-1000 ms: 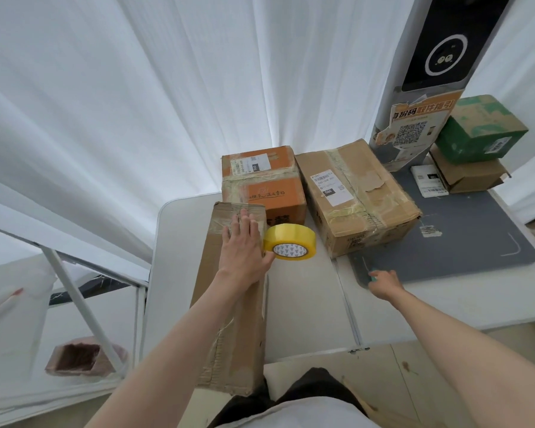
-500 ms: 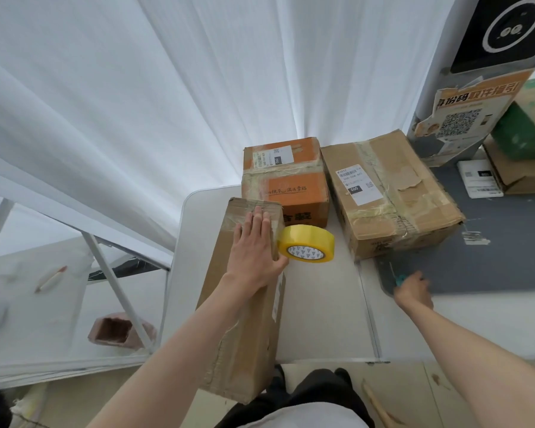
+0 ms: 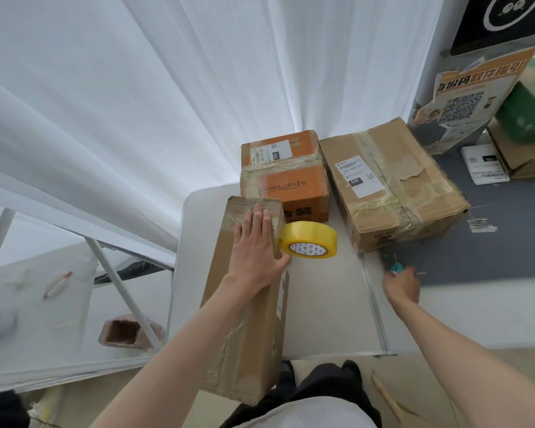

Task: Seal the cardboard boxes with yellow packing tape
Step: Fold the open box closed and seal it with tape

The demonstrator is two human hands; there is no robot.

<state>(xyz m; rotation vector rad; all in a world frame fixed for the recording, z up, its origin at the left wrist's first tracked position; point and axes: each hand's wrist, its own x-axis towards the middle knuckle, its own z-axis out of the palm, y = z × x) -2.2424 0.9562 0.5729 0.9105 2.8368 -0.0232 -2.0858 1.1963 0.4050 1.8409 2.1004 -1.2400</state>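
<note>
The roll of yellow tape [image 3: 309,240] lies on the white table [image 3: 322,304], just beside the far end of a long narrow cardboard box [image 3: 247,304] that runs toward the person and hangs over the table's near edge. The left hand [image 3: 257,253] rests flat on top of that box, fingers straight and together, holding nothing — its thumb reaches toward the roll. The right hand [image 3: 402,284] is at the edge of a grey mat [image 3: 491,242], fingers curled around a small teal-handled tool [image 3: 396,267]; the hand is blurred, so the tool's kind is unclear. Behind the roll stand an orange box [image 3: 286,177] and a bigger brown box [image 3: 393,183], both already wrapped in old tape, side by side against the white curtain [image 3: 167,88].
</note>
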